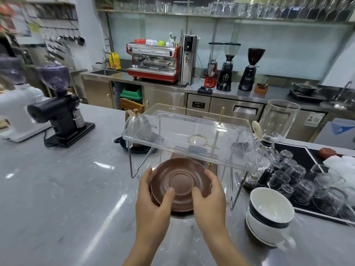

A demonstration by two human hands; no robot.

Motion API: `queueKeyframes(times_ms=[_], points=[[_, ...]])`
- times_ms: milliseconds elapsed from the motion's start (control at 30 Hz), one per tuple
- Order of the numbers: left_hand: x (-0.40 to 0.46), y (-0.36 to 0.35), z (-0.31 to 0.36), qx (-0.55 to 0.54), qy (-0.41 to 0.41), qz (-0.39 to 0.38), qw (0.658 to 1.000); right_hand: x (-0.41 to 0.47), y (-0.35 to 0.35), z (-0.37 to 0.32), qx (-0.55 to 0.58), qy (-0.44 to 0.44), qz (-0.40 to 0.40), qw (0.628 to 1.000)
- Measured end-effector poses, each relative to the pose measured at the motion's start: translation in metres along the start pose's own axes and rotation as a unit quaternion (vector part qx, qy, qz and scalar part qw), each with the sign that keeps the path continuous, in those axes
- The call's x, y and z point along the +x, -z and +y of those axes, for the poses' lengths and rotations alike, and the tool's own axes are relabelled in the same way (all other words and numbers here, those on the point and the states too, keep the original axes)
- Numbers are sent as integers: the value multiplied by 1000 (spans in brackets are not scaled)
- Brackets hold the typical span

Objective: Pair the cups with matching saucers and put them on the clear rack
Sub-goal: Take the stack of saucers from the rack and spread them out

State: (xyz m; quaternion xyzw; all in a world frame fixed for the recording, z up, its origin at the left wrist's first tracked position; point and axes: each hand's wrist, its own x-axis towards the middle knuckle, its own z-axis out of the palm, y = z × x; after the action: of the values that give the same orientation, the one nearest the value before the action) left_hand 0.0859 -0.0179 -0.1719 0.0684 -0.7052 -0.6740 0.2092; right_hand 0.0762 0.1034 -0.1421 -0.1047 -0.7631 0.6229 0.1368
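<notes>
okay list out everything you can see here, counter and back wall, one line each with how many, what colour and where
Saucers: a stack of at least two, brown, held over the counter in front of the rack.
Rack: one, clear, mid counter, nothing on top.
Cups: two stacked, white with dark bands, on the counter at right.
Glasses: many, clear, upside down on a black mat, far right.
Kettle: one, silver, behind the rack.
Grinder: one, black, left counter.
Espresso machine: one, red, back counter.
Back grinders: three, one red and two black, right of the machine.
Counter: one, grey marble.
Left hand: gripping the saucers' left rim.
Right hand: gripping the right rim.
</notes>
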Motion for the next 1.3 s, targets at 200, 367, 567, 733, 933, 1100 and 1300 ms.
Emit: queueKeyframes(times_ms=[200, 367, 567, 733, 933, 1100, 1300], points=[[-31, 27, 5, 9, 0, 8, 1000, -35, 1, 3, -7, 0, -12, 1000], [-62, 41, 2, 17, 2, 3, 1000, -65, 10, 8, -16, -8, -20, 1000], [-97, 40, -10, 6, 5, -13, 1000, -92, 30, 27, -29, -43, -11, 999], [-122, 27, -25, -24, 26, -45, 998, -106, 60, 48, -44, -71, 24, 996], [-152, 3, -40, -3, 29, -95, 995, -119, 100, 79, -47, -97, 69, 992], [-179, -24, -54, 8, 33, -120, 992, -125, 133, 105, -54, -121, 102, 986], [-206, -48, -66, 32, 72, -156, 985, -129, 166, 128, -60, -138, 101, 983]])
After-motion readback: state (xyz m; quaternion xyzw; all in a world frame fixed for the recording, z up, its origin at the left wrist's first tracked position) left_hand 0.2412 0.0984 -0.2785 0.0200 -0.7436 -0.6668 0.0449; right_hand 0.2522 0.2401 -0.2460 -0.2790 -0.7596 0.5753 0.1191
